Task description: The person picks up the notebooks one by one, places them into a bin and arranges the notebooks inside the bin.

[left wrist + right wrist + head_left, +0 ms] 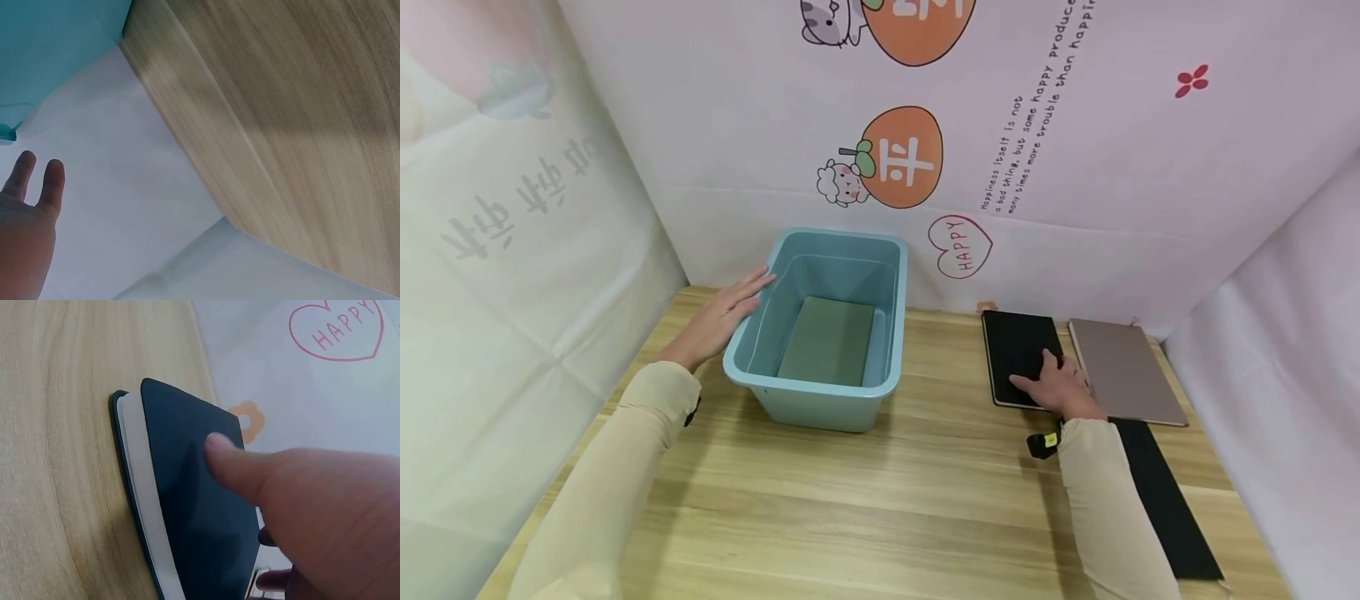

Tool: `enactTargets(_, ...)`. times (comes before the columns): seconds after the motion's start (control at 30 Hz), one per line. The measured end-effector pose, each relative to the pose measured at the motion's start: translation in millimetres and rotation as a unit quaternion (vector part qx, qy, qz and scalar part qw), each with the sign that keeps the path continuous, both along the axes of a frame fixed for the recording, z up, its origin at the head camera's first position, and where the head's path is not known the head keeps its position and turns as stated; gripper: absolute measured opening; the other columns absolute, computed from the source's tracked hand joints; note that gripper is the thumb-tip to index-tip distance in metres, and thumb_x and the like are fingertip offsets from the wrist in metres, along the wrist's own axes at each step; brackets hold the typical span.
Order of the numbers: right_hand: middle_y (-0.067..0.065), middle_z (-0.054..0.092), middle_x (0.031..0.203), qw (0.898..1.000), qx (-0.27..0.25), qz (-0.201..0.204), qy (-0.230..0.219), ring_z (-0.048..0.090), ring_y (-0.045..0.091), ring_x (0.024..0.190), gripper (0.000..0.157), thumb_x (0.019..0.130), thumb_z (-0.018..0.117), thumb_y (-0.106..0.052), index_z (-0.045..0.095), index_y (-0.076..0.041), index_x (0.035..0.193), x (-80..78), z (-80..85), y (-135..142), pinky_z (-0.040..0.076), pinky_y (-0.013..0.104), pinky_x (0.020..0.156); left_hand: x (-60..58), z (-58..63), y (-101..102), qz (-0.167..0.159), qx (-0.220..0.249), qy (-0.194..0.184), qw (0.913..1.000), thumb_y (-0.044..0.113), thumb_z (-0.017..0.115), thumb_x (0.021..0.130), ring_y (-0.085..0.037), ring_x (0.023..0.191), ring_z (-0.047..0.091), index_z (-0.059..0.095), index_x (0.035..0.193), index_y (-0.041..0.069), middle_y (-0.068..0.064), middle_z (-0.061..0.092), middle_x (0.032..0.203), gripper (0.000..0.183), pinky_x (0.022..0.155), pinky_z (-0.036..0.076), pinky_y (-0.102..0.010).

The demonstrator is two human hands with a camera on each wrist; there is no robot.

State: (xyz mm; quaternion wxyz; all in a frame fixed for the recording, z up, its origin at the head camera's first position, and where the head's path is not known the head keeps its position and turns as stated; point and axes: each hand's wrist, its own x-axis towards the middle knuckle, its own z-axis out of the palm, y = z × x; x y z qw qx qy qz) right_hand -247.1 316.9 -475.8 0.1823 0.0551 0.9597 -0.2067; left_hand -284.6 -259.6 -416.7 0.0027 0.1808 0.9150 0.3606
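In the head view my left hand [724, 318] lies along the left side of the light-blue plastic bin [831, 412], its fingers straight and at the rim. A grey-green notebook [831, 342] lies flat on the bin's floor. My right hand [1060, 385] is over the lower right part of a black notebook [1015, 350], thumb and fingers spread. The right wrist view shows the thumb [228, 459] over the dark cover and the white page edges below it; the other fingers are mostly hidden. In the left wrist view two fingertips [53, 178] show near the bin.
A taupe notebook [1123, 367] lies right of the black one, close to the back cloth. Nearer, a long black flat item [1172, 500] is partly covered by my right forearm. White printed cloth [1075, 167] walls the wooden table [865, 517] at back and sides.
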Motion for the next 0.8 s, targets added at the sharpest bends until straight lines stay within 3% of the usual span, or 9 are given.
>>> enactTargets(0.17, 0.048, -0.009, 0.157, 1.000, 0.005, -0.019, -0.020, -0.002, 0.070, 0.143, 0.105, 0.101, 0.051, -0.055, -0.010, 0.007, 0.160, 1.3, 0.3, 0.9, 0.019, 0.081, 0.111, -0.1, 0.3, 1.2, -0.004, 0.002, 0.001, 1.0000, 0.049, 0.030, 0.111, -0.026, 0.162, 0.010, 0.029, 0.159, 0.045, 0.022, 0.012, 0.171, 0.048, 0.125, 0.010, -0.068)
enactTargets(0.43, 0.048, 0.015, 0.156, 0.998, 0.044, -0.019, -0.041, 0.013, 0.070, 0.141, 0.107, 0.100, 0.050, -0.057, -0.004, 0.014, 0.157, -1.7, 2.2, 2.4, 0.025, 0.076, 0.115, 2.1, -0.5, 2.7, -0.003, 0.002, 0.003, 1.0000, 0.048, 0.030, 0.111, -0.028, 0.162, 0.010, 0.029, 0.158, 0.046, 0.025, 0.010, 0.169, 0.048, 0.125, 0.010, -0.068)
enactTargets(0.63, 0.052, 0.012, 0.153, 0.998, 0.050, -0.027, -0.038, 0.015, 0.073, 0.138, 0.108, 0.098, 0.056, -0.054, 0.001, 0.020, 0.155, -4.0, 5.8, -1.4, 0.026, 0.077, 0.112, 1.1, -1.9, 1.0, -0.003, 0.003, 0.001, 1.0000, 0.050, 0.029, 0.110, -0.029, 0.162, 0.010, 0.029, 0.158, 0.046, 0.021, 0.011, 0.171, 0.048, 0.125, 0.010, -0.068)
enactTargets(0.8, 0.055, 0.009, 0.151, 0.997, 0.043, -0.062, -0.035, 0.016, 0.072, 0.137, 0.116, 0.094, 0.063, -0.057, -0.001, 0.017, 0.156, -6.7, 5.1, -3.9, 0.027, 0.076, 0.112, -0.7, -1.8, 0.1, 0.001, 0.007, -0.004, 1.0000, 0.051, 0.029, 0.110, -0.027, 0.162, 0.009, 0.029, 0.158, 0.047, 0.026, 0.011, 0.169, 0.048, 0.124, 0.009, -0.069)
